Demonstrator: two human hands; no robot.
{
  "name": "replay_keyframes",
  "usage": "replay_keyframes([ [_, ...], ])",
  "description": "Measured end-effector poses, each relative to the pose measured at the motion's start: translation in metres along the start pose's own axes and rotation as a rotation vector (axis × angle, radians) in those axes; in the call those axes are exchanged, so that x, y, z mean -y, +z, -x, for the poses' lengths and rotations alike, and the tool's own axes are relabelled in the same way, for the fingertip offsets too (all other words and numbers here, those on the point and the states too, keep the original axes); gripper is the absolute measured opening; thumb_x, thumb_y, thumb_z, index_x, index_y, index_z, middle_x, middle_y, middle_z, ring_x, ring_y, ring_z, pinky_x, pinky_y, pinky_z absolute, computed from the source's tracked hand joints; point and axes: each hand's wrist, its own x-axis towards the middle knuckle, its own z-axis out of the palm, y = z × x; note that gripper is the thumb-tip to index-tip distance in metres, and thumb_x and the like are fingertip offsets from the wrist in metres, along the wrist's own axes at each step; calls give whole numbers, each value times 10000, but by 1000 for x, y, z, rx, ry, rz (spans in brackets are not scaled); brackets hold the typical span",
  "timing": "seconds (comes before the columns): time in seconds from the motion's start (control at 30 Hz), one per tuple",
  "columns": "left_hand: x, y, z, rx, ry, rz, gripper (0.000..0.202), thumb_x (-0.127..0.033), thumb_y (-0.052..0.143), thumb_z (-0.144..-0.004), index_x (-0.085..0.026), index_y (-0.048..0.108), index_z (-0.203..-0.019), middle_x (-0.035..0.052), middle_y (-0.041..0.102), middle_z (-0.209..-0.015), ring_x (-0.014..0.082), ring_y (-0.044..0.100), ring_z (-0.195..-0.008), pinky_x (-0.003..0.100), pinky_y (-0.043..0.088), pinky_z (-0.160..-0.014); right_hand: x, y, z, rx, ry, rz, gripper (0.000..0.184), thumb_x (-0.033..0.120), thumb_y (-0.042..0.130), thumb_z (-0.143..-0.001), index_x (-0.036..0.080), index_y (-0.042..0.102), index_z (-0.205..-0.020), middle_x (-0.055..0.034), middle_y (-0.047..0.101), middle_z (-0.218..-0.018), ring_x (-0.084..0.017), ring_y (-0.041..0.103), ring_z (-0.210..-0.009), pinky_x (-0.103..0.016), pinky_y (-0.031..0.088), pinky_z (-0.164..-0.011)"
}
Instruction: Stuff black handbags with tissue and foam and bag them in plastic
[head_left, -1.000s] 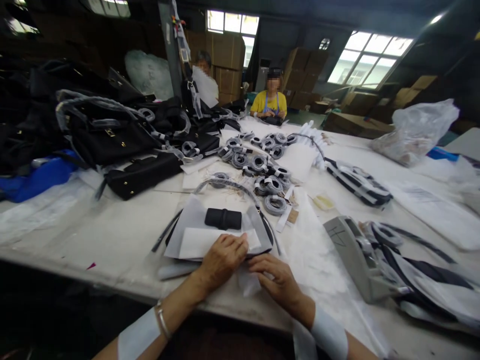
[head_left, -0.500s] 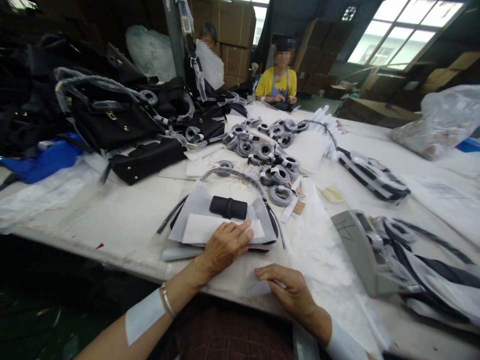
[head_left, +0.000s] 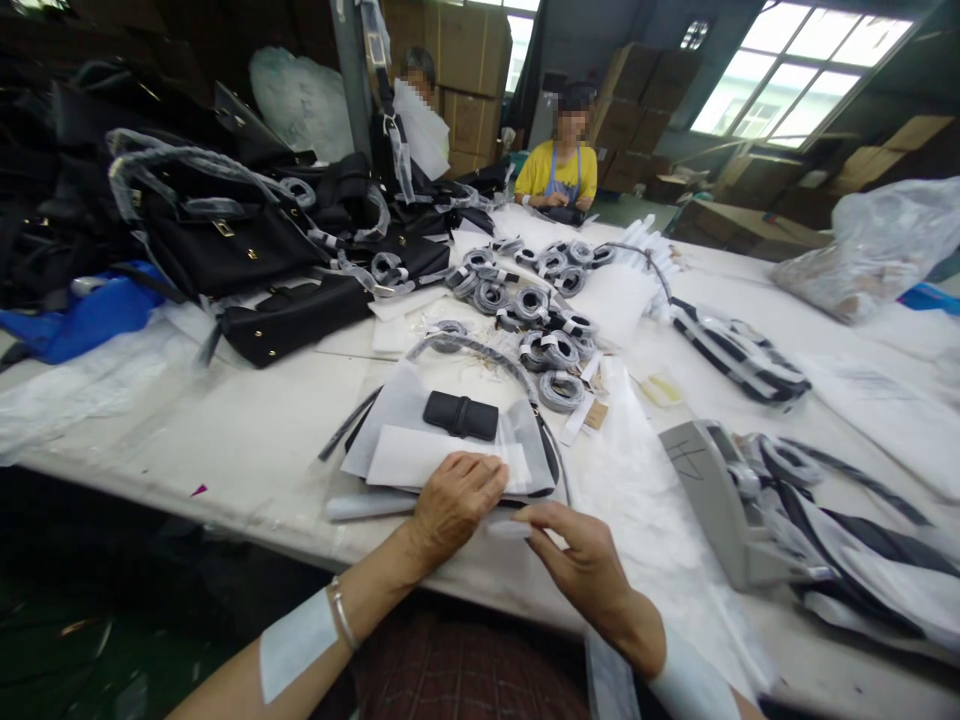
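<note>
A black handbag (head_left: 544, 455) lies flat at the table's near edge, covered by white tissue sheets (head_left: 409, 455) with a small black pouch (head_left: 460, 415) on top. My left hand (head_left: 457, 505) rests palm down on the near edge of the paper, fingers curled over it. Just to its right, my right hand (head_left: 581, 560) pinches a small white scrap of tissue (head_left: 510, 527) between thumb and fingers. A wrapped bag handle (head_left: 480, 355) arcs behind the pouch.
Several coiled wrapped straps (head_left: 536, 305) lie mid-table. Black handbags (head_left: 225, 250) are piled at left beside a blue cloth (head_left: 82, 320). A grey tape dispenser (head_left: 712, 500) and bundled straps (head_left: 847, 530) sit at right. Two people work at the far end; cardboard boxes stand behind.
My right hand has lifted from the table edge and moved up toward the left hand, pinching the tissue scrap. The left hand stays on the paper.
</note>
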Motion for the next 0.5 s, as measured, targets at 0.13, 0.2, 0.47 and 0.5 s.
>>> replay_keyframes([
  [0.13,-7,4,4,-86,-67,61,247,-170,485,-956,-163,599,-1175,72,686,-1116,223,584,-1089,394,433,-974,-2,-2,-12,-38,123,-8,78,215,638,-913,224,713,-936,-8,760,-849,-155,718,-720,-215,558,-687],
  [0.2,-8,3,4,-99,-86,92,265,-144,473,-942,-178,607,-1167,65,690,-1128,220,588,-1109,404,433,-985,-3,-4,-17,-42,175,-5,80,229,628,-919,221,704,-899,6,746,-792,-143,699,-663,-207,537,-638],
  [0.47,-10,-20,-1,-2,-179,308,354,-335,646,-831,-159,617,-1137,105,671,-1097,276,587,-1105,489,418,-1054,-5,-3,-48,30,-5,336,192,273,575,-961,205,681,-816,-34,682,-758,-193,617,-758,-302,434,-745],
  [0.5,-11,-20,-2,-15,-191,304,342,-392,669,-827,-158,635,-1074,99,674,-1038,274,601,-1054,490,432,-1038,-7,-2,-51,40,-15,353,200,273,566,-965,204,678,-814,-37,674,-755,-196,609,-765,-306,423,-755],
])
